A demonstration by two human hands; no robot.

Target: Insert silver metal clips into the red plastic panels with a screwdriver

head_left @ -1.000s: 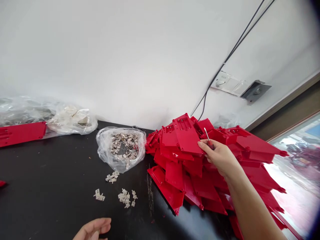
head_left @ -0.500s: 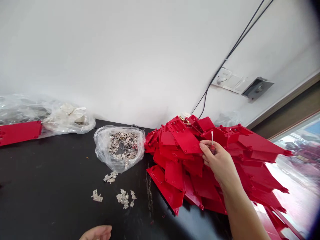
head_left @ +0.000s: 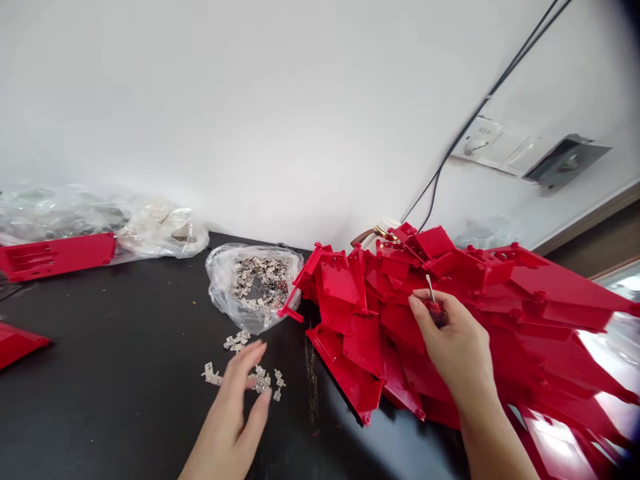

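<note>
My right hand (head_left: 455, 340) is closed round a small screwdriver (head_left: 433, 299) with a dark red handle, its metal tip pointing up. It hovers at a heap of red plastic panels (head_left: 361, 343). Over the black table (head_left: 130, 380), my left hand (head_left: 235, 400) reaches in from the front with its fingers apart and nothing seen in them. Just beyond those fingers lie small metal clips (head_left: 261, 380) in a loose pile, partly hidden by the hand. Another few metal clips (head_left: 237, 341) rest nearer the open plastic bag (head_left: 220, 287), which holds many more.
Red panels (head_left: 65, 255) lie at the left beside crumpled clear bags (head_left: 165, 233). Another red part (head_left: 20, 343) sits at the left edge. Black cables (head_left: 460, 137) run down the white wall to the back of the heap, near a wall socket plate (head_left: 483, 143).
My left hand has come up from the bottom edge to the metal clips. My right hand keeps the screwdriver and has left the panel it was touching. The view has shifted left.
</note>
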